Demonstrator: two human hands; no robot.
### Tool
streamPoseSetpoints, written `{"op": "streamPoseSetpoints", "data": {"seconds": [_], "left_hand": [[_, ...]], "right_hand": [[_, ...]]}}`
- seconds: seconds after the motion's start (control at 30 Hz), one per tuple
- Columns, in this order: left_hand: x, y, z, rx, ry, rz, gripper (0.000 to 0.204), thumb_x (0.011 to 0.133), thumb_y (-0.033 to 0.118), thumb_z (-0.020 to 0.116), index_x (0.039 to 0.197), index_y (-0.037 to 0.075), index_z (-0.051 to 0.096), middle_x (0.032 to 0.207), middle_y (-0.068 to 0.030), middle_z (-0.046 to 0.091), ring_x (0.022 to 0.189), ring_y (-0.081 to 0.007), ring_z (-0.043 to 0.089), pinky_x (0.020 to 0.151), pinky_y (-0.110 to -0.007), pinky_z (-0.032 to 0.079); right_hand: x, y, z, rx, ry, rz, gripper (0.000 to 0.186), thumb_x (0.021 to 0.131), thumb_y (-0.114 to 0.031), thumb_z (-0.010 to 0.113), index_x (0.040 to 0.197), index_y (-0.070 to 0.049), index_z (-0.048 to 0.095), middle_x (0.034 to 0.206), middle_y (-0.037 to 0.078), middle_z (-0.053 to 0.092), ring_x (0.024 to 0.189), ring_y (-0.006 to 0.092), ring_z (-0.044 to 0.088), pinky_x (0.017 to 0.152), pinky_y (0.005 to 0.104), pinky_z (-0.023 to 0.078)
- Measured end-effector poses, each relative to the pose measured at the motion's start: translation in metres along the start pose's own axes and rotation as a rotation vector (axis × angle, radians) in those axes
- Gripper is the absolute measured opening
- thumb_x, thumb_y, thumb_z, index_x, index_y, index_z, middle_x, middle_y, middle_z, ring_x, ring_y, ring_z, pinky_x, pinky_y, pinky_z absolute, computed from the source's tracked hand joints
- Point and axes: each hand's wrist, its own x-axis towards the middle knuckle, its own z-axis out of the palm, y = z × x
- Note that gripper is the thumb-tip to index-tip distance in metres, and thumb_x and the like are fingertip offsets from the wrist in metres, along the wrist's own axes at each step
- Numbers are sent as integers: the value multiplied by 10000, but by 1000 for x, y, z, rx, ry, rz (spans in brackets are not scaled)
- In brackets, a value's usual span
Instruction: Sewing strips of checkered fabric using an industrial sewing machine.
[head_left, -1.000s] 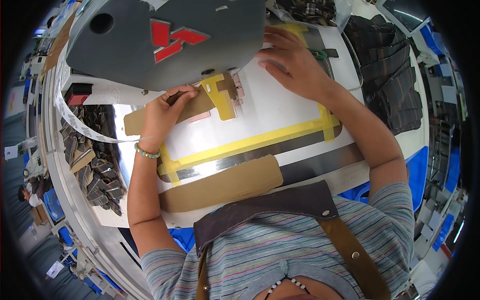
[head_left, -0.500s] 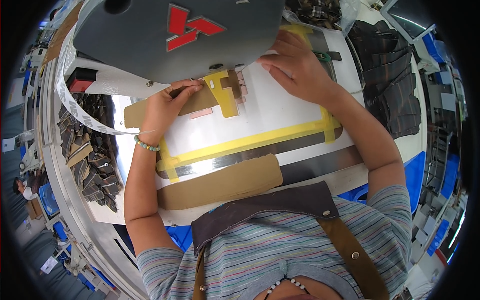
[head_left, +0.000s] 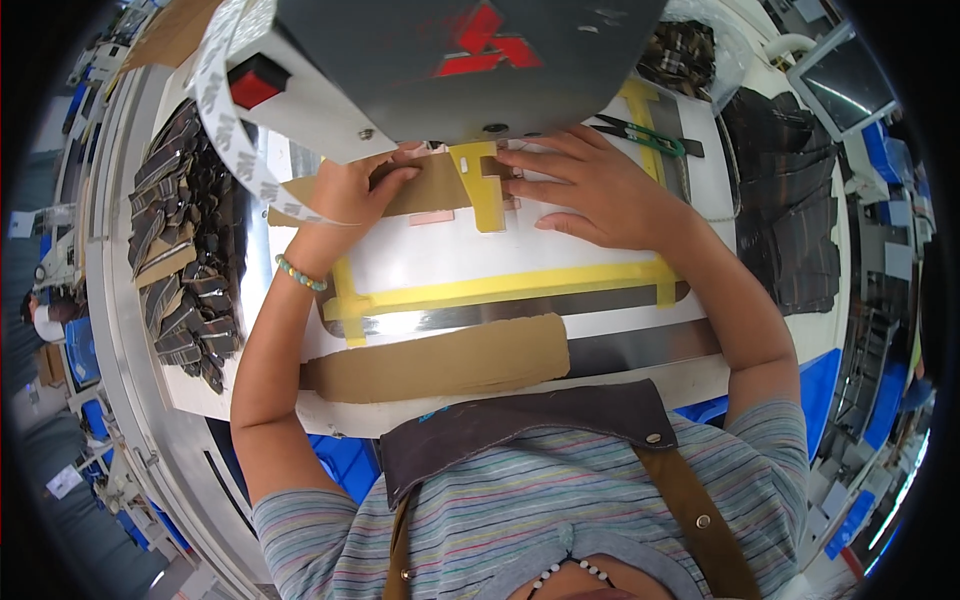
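Observation:
My left hand [head_left: 355, 195] pinches a long brown strip [head_left: 430, 190] under the grey machine head [head_left: 520, 70], its fingertips partly hidden there. The strip reaches a yellow notched template [head_left: 485, 210] with pink pieces [head_left: 432, 218] around it on a white taped plate [head_left: 500, 260]. My right hand [head_left: 600, 190] lies with fingers spread at the template's right side, fingertips near a small brown piece under the head. Green-handled scissors [head_left: 670, 147] lie beyond my right hand. A white printed tape [head_left: 245, 165] hangs from the machine past my left wrist.
Dark cut pieces [head_left: 175, 290] are heaped on the left, stacked dark panels [head_left: 790, 230] on the right. A bag of scraps [head_left: 680, 55] is at the back. A brown strip [head_left: 440, 355] lies along the front edge, blue bins [head_left: 820, 400] below. A person [head_left: 50, 320] is far left.
My right hand has come down and left onto the plate beside the template, fingers spreading. My left hand has moved slightly right with the brown strip. The view has shifted, uncovering more of the scissors.

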Motion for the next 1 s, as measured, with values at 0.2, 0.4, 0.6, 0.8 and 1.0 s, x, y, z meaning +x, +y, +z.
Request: {"op": "streamPoseSetpoints", "data": {"seconds": [0.2,0.4,0.6,0.8,1.0], "left_hand": [[-50,14,-7,721,41,349,595,963,154,791,1531,84,627,1584,-155,621,1429,-376,599,1178,-475,485],[-92,11,0,617,-64,203,731,997,301,723,1651,76,486,1779,-109,382,1674,-370,267,1348,-544,237],[-91,-8,-33,648,154,248,680,1008,328,721,1602,57,531,1714,-174,456,1607,-408,368,1280,-564,317],[-123,-46,-168,1083,490,-111,389,933,47,765,1321,62,733,1338,-120,742,1269,-350,663,1102,-453,538],[-136,-102,-228,1044,438,-403,387,899,-14,732,1275,78,721,1337,-109,714,1258,-377,663,1033,-488,553]], "right_hand": [[-2,1,-4,-11,-7,25,443,1068,-398,666,1452,-180,695,1663,55,540,1547,306,456,1323,547,311],[5,-2,-3,15,-22,20,458,1023,-354,719,1436,-157,704,1661,60,547,1543,305,462,1314,541,326],[6,-13,-16,58,-63,104,504,939,-222,774,1425,-104,707,1639,75,569,1524,331,487,1298,540,345],[5,-5,-10,160,78,134,526,923,-114,766,1441,-60,687,1592,104,608,1463,392,540,1257,544,377],[6,-3,-9,171,89,135,401,980,-124,734,1371,-36,728,1539,106,646,1430,407,560,1229,526,417]]}}
